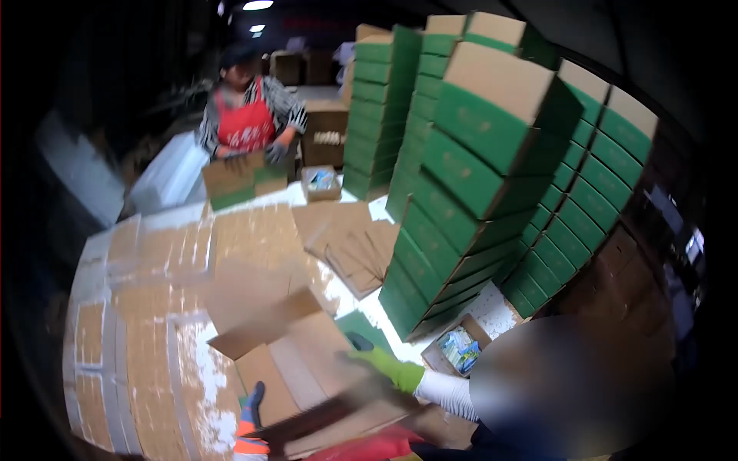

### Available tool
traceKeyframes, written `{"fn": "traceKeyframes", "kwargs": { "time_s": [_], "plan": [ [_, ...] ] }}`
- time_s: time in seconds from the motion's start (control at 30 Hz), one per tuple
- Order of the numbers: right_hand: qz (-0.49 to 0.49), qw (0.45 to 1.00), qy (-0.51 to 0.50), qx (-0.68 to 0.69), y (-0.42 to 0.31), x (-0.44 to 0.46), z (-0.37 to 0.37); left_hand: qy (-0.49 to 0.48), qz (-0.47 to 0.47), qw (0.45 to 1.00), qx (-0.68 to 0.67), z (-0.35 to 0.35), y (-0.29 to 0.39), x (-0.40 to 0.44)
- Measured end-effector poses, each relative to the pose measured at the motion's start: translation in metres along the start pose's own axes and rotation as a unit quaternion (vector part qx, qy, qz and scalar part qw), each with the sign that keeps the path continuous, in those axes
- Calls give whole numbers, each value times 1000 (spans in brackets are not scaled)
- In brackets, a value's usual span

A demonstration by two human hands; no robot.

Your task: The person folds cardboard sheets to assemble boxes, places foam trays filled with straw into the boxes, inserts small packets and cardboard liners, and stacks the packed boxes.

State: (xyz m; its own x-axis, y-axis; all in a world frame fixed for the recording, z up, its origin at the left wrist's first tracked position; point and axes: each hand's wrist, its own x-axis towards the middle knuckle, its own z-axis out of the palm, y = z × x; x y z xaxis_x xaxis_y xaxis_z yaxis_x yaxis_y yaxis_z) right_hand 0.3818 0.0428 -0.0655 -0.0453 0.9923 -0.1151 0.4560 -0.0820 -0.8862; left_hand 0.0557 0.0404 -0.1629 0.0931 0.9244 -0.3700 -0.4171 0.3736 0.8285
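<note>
An open cardboard box [304,357], brown inside with its flaps spread, lies tilted in front of me and is partly blurred. My left hand [251,407], in a blue and orange glove, is at the box's near left edge with the thumb up; its other fingers are mostly hidden. My right hand [380,363], in a green glove with dark fingertips, grips the box's right side. Beneath the box's far right corner shows a green cardboard surface [365,329]. Part of a red apron [377,446] is visible below the box.
Tall stacks of green boxes [477,165] stand on the right. A small carton of packets [461,349] sits beside them; another carton [321,183] is farther back. Flat cardboard [350,242] lies on the worn table [200,361]. A co-worker [250,119] handles a box [242,180] opposite.
</note>
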Motion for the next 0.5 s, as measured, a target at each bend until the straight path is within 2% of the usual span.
{"fn": "traceKeyframes", "kwargs": {
  "time_s": [0.07,0.1,0.13,0.17,0.23,0.3,0.37,0.4,0.47,0.5],
  "plan": [
    [7,978,-37,206,-60,9,-43,-80,14,996,-26,43,64,1],
    [-69,970,-16,231,-95,1,-70,-122,33,992,-26,71,97,1],
    [-196,959,50,199,-138,-14,-104,-165,56,984,-20,105,131,1],
    [-326,924,138,146,-176,-32,-141,-207,76,975,-13,141,163,0],
    [-514,778,353,80,-222,-60,-228,-287,101,953,-2,223,223,-4],
    [-580,611,532,80,-224,-58,-344,-354,102,930,5,312,274,-12],
    [-442,605,653,109,-183,-42,-464,-396,84,914,14,400,316,-20],
    [-450,601,651,112,-171,-34,-480,-406,66,911,16,441,334,-24],
    [-242,800,531,141,-150,-16,-506,-397,24,917,28,514,359,-28],
    [-299,813,472,166,-132,3,-525,-381,9,923,44,542,365,-30]
  ]
}}
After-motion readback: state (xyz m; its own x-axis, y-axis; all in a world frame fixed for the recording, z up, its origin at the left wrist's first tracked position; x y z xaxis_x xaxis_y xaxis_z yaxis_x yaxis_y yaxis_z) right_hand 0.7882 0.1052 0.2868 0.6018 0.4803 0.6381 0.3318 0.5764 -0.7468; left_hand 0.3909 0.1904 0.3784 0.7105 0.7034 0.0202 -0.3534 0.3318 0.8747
